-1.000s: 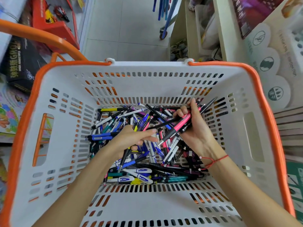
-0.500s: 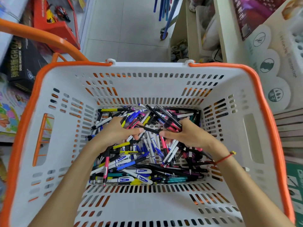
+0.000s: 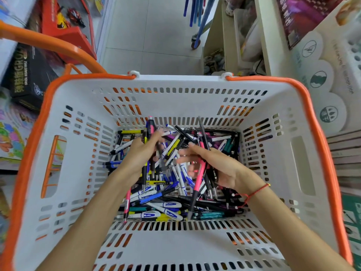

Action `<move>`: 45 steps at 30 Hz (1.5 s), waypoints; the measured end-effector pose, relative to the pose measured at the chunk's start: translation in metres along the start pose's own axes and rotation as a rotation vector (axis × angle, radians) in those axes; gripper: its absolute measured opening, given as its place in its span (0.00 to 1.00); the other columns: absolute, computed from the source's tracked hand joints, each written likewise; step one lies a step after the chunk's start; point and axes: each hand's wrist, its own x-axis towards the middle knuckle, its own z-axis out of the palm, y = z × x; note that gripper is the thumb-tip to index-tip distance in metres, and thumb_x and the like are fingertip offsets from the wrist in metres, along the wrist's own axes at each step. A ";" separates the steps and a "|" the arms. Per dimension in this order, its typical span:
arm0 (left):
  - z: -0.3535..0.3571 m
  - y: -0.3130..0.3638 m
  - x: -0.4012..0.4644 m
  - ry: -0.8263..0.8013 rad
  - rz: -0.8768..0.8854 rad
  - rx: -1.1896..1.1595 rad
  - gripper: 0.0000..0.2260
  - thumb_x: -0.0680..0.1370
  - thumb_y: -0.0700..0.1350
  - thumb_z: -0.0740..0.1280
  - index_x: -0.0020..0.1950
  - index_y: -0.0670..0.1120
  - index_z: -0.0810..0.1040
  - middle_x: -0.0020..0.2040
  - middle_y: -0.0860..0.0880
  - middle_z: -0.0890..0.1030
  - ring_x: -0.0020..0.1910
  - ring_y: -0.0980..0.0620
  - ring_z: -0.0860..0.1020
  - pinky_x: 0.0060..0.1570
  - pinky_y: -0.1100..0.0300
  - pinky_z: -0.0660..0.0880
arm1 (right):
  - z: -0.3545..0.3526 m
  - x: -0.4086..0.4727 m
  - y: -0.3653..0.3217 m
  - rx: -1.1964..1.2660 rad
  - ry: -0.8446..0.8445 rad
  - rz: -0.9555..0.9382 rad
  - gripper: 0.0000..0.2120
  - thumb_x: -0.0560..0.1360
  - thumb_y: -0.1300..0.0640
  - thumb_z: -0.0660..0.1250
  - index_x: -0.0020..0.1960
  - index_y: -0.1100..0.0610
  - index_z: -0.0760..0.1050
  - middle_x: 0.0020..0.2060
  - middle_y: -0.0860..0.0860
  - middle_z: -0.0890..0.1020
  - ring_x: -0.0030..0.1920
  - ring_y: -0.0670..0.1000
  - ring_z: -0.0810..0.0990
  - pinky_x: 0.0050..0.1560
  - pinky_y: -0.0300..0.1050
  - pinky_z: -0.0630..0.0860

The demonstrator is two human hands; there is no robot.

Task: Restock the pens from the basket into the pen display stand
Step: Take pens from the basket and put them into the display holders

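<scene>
Both hands are down inside the basket (image 3: 78, 173), working in the heap of pens (image 3: 168, 208) that covers its floor. On the left side, the left hand (image 3: 138, 151) has its fingers curled around a small bunch of pens held roughly upright; a pink-capped pen (image 3: 150, 125) sticks up above the knuckles, and dark barrels hang down below the palm toward the heap. Opposite it, the right hand (image 3: 220, 169) is turned palm inward with its fingers partly curled, gripping several pens at once. Among them a pink pen (image 3: 198, 178) runs steeply downward with its dark tip reaching the pile, and a thin dark pen (image 3: 202, 130) points up past the fingertips. These fingertips are blurred, so how tightly they close cannot be told. A red string bracelet (image 3: 257, 190) circles the right wrist.

Loose pens in blue, white, yellow, black, teal and pink lie crisscrossed under and between the two hands, filling the bottom of the white slotted basket with its orange rim and orange handle (image 3: 48, 43). To the right of the basket, at the upper right edge, stands a pale pen display stand (image 3: 351, 53) with rows of round holes, well apart from both hands. Boxed toys (image 3: 29, 71) sit on the floor to the left.
</scene>
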 end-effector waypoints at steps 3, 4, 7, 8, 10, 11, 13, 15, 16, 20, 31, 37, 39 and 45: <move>-0.001 0.004 -0.003 -0.124 -0.126 -0.193 0.11 0.80 0.50 0.64 0.45 0.43 0.76 0.39 0.46 0.85 0.38 0.52 0.84 0.39 0.59 0.82 | -0.006 0.007 0.004 0.183 0.087 -0.031 0.15 0.80 0.50 0.61 0.45 0.60 0.79 0.40 0.55 0.82 0.32 0.48 0.80 0.33 0.39 0.79; -0.001 0.004 -0.005 -0.207 -0.177 -0.192 0.11 0.79 0.49 0.65 0.48 0.41 0.77 0.39 0.45 0.85 0.37 0.51 0.84 0.41 0.58 0.82 | -0.008 0.010 0.006 0.172 0.111 -0.045 0.16 0.80 0.48 0.61 0.43 0.58 0.78 0.38 0.53 0.80 0.32 0.48 0.78 0.34 0.40 0.78; 0.005 0.002 -0.014 -0.430 -0.282 -0.075 0.13 0.78 0.49 0.67 0.55 0.40 0.79 0.32 0.51 0.78 0.28 0.57 0.75 0.36 0.62 0.80 | -0.009 0.015 0.011 0.105 0.186 -0.082 0.18 0.80 0.44 0.60 0.38 0.55 0.71 0.30 0.49 0.70 0.29 0.46 0.71 0.33 0.37 0.73; 0.007 0.000 -0.014 -0.462 -0.275 -0.011 0.14 0.78 0.51 0.67 0.56 0.42 0.80 0.30 0.53 0.73 0.26 0.58 0.70 0.33 0.64 0.77 | -0.008 0.017 0.011 0.105 0.199 -0.093 0.19 0.80 0.44 0.59 0.36 0.55 0.68 0.29 0.49 0.68 0.28 0.46 0.68 0.31 0.37 0.71; 0.011 -0.002 -0.014 -0.461 -0.227 0.166 0.17 0.76 0.56 0.69 0.57 0.45 0.79 0.29 0.54 0.67 0.26 0.57 0.65 0.32 0.66 0.71 | -0.008 0.020 0.013 0.123 0.217 -0.128 0.20 0.81 0.44 0.58 0.36 0.55 0.65 0.29 0.49 0.66 0.28 0.47 0.67 0.33 0.37 0.70; 0.013 -0.004 -0.013 -0.443 -0.205 0.244 0.19 0.74 0.58 0.70 0.56 0.46 0.79 0.29 0.54 0.65 0.26 0.57 0.64 0.34 0.65 0.69 | -0.008 0.021 0.014 0.128 0.226 -0.141 0.20 0.81 0.44 0.57 0.36 0.55 0.65 0.29 0.49 0.67 0.29 0.47 0.67 0.38 0.39 0.71; 0.016 -0.008 -0.013 -0.451 -0.183 0.339 0.29 0.67 0.64 0.75 0.54 0.42 0.77 0.30 0.54 0.68 0.27 0.56 0.66 0.34 0.63 0.68 | -0.007 0.021 0.014 0.162 0.238 -0.145 0.21 0.81 0.43 0.57 0.36 0.55 0.66 0.29 0.49 0.70 0.32 0.48 0.69 0.51 0.46 0.70; 0.019 -0.013 -0.014 -0.481 -0.149 0.409 0.36 0.61 0.67 0.77 0.56 0.42 0.77 0.32 0.53 0.72 0.30 0.55 0.70 0.33 0.62 0.68 | -0.004 0.020 0.015 0.221 0.237 -0.124 0.21 0.80 0.42 0.57 0.35 0.55 0.67 0.28 0.49 0.72 0.31 0.48 0.71 0.55 0.49 0.71; 0.021 -0.014 -0.016 -0.493 -0.111 0.431 0.30 0.61 0.65 0.77 0.52 0.45 0.78 0.33 0.53 0.73 0.31 0.55 0.72 0.33 0.62 0.69 | -0.002 0.018 0.015 0.228 0.243 -0.120 0.21 0.80 0.42 0.57 0.36 0.56 0.68 0.27 0.49 0.72 0.30 0.48 0.72 0.53 0.49 0.73; 0.018 -0.014 -0.015 -0.479 -0.031 0.506 0.22 0.66 0.63 0.75 0.48 0.48 0.79 0.37 0.44 0.77 0.38 0.50 0.78 0.42 0.59 0.70 | -0.002 0.014 0.017 0.147 0.216 -0.097 0.28 0.81 0.42 0.56 0.30 0.55 0.79 0.32 0.54 0.83 0.35 0.51 0.83 0.49 0.48 0.78; 0.022 -0.007 -0.024 -0.611 -0.090 0.343 0.19 0.81 0.54 0.61 0.53 0.39 0.78 0.53 0.47 0.80 0.48 0.59 0.81 0.40 0.72 0.76 | -0.006 0.018 0.014 0.071 0.222 -0.077 0.36 0.80 0.36 0.52 0.72 0.67 0.63 0.62 0.65 0.77 0.62 0.64 0.77 0.66 0.59 0.71; 0.027 -0.002 -0.031 -0.633 -0.091 0.157 0.14 0.81 0.50 0.63 0.64 0.45 0.75 0.56 0.47 0.83 0.49 0.49 0.84 0.47 0.56 0.82 | -0.013 0.017 0.014 0.050 0.155 -0.145 0.29 0.82 0.38 0.47 0.62 0.58 0.76 0.54 0.57 0.83 0.55 0.56 0.82 0.57 0.50 0.77; 0.027 -0.004 -0.028 -0.629 -0.094 0.131 0.15 0.80 0.51 0.63 0.64 0.45 0.74 0.58 0.46 0.82 0.52 0.47 0.84 0.50 0.52 0.81 | -0.015 0.017 0.015 0.070 0.130 -0.192 0.25 0.82 0.40 0.47 0.61 0.53 0.75 0.50 0.54 0.84 0.50 0.54 0.83 0.49 0.48 0.79; 0.023 0.004 -0.030 -0.577 -0.105 0.116 0.12 0.80 0.55 0.62 0.55 0.48 0.74 0.61 0.54 0.78 0.53 0.59 0.82 0.67 0.53 0.68 | -0.011 0.010 0.012 0.103 0.046 -0.307 0.27 0.81 0.39 0.45 0.69 0.52 0.71 0.60 0.56 0.81 0.61 0.55 0.80 0.57 0.53 0.77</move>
